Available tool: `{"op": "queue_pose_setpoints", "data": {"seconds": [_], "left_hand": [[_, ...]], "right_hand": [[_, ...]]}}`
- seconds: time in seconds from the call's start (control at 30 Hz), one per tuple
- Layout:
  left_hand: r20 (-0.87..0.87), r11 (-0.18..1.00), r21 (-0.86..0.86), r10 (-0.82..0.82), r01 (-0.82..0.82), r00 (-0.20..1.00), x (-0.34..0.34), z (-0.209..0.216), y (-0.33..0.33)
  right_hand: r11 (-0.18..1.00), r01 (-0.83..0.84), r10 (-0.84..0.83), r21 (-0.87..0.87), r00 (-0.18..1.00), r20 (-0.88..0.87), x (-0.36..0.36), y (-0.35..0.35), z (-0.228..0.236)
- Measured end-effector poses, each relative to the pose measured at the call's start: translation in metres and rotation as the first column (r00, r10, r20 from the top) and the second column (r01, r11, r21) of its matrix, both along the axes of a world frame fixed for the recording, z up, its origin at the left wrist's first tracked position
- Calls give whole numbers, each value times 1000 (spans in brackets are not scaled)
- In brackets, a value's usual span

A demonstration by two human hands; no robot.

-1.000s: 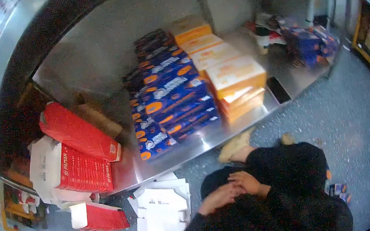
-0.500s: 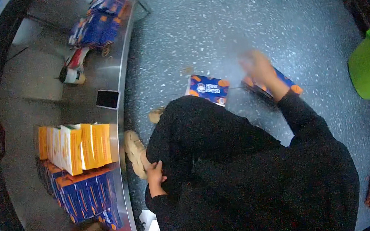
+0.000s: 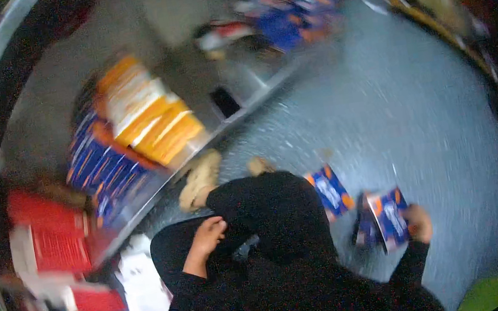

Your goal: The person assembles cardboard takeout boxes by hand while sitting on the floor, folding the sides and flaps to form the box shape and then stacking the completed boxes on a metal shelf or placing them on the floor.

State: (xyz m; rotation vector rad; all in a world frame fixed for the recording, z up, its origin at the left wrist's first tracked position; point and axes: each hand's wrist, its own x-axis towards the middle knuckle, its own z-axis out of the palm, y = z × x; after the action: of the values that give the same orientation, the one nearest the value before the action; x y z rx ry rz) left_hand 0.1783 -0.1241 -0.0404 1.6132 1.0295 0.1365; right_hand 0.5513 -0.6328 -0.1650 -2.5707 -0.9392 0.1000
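Observation:
My right hand [image 3: 420, 224], blurred by motion, is closed on the right edge of a blue box with orange spots [image 3: 390, 218]. That box is tilted above the floor. Just left of it, partly covered, lies a darker-looking blue box [image 3: 366, 228]. Another blue and orange box [image 3: 330, 192] sits on the floor beside my right knee. My left hand [image 3: 211, 236] rests on my left thigh, holding nothing, its fingers loosely bent and apart.
A low steel shelf [image 3: 254, 100] runs diagonally at left. It carries blue boxes [image 3: 114, 168], yellow and white boxes [image 3: 155, 121], a phone [image 3: 226, 102] and blurred blue packs [image 3: 294, 22]. Red packages [image 3: 57, 236] and a white object [image 3: 142, 282] are near left. A green bin [image 3: 494, 293] stands lower right.
The view has swung left, so the shelf now slants across it. My right hand, earlier a blur over the right-hand box, now grips a box, tilted up. My left hand stays on my leg.

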Motion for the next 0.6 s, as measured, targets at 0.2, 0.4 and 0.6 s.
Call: {"op": "queue_pose_setpoints", "data": {"seconds": [0.2,0.4,0.6], "left_hand": [[179,955,102,-294,279,939,39,45,-47],[617,884,-386,36,263,786,37,74,-56],[405,961,-81,-209,263,890,-48,108,-24]], "right_hand": [[841,259,216,475,645,-733,-16,187,248],[785,-462,609,413,455,-649,-97,328,244],[575,-796,754,190,425,-500,-208,387,210]]}}
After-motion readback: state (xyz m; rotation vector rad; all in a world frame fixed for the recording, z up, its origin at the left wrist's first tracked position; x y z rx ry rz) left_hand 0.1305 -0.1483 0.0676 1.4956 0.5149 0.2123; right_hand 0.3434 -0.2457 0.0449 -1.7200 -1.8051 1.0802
